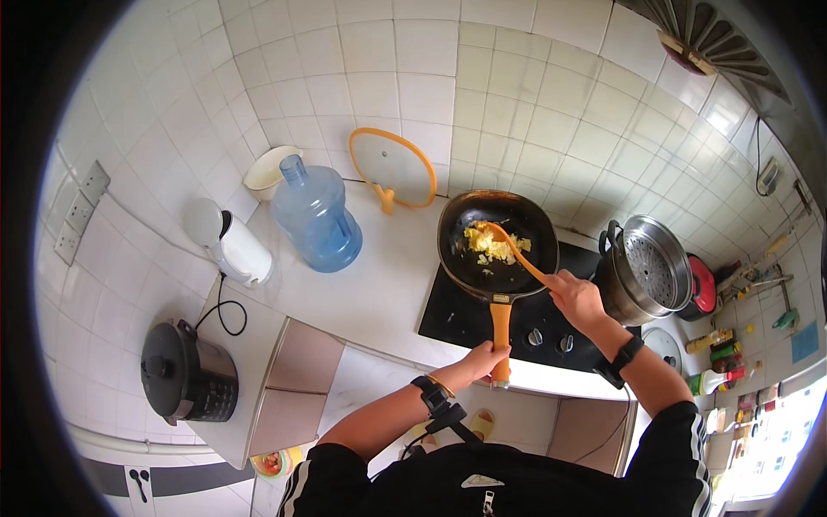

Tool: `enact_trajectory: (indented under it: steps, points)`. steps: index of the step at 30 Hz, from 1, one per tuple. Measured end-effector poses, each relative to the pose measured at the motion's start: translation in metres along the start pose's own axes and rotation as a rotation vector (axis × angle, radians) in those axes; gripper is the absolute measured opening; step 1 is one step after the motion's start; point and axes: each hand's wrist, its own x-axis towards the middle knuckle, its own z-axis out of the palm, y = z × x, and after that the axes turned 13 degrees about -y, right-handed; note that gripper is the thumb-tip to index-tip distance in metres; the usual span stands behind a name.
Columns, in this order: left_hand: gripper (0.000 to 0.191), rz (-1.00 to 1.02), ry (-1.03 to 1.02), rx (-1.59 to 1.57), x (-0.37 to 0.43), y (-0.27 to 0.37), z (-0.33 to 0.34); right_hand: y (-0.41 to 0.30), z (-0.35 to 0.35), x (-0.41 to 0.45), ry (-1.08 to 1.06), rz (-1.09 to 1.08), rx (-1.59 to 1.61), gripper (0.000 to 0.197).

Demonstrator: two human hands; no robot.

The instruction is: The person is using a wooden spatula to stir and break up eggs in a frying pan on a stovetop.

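A dark frying pan point(465, 271) with an orange handle stands on the black gas hob point(446, 310). My left hand point(484, 362) is closed around the pan's handle. In my right hand point(575, 294) is an orange spatula or spoon point(528, 263), its head resting among the yellow scrambled egg point(484, 242) in the pan. The egg lies in loose lumps near the pan's middle. Part of the utensil's head is covered by egg. Two control knobs point(535, 337) show on the hob between my arms.
Right of the pan stands a steel steamer pot point(652, 265), with a red-lidded appliance point(703, 284) and bottles point(707, 381) beyond. A blue water jug point(316, 220), a white kettle point(244, 252) and an orange-rimmed glass lid point(397, 165) are to the left. An electric cooker point(187, 375) sits lower left.
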Motion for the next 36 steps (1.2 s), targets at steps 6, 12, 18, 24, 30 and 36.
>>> enact_trajectory:
  steps: [6,12,18,24,30,36]
  points:
    - [0.038,0.001,-0.007,-0.016,-0.002,0.003,0.001,0.007,-0.011,-0.009,-0.087,-0.078,-0.339,0.028]
    - [0.038,0.028,0.009,0.005,0.002,-0.002,0.000,0.018,-0.019,0.022,-0.038,0.076,-0.260,0.022]
    - [0.036,0.024,-0.008,0.003,0.003,-0.002,-0.001,0.017,0.005,0.034,-0.086,0.035,-0.232,0.018]
    - [0.035,0.035,-0.032,-0.011,0.002,0.001,0.000,-0.001,-0.012,0.014,-0.144,-0.023,-0.114,0.029]
    - [0.035,0.039,-0.047,-0.032,0.003,-0.004,-0.003,-0.009,-0.041,0.000,-0.149,-0.047,-0.093,0.030]
    - [0.035,0.025,-0.023,-0.014,0.001,0.000,0.000,-0.004,-0.021,0.001,-0.122,0.039,-0.042,0.028]
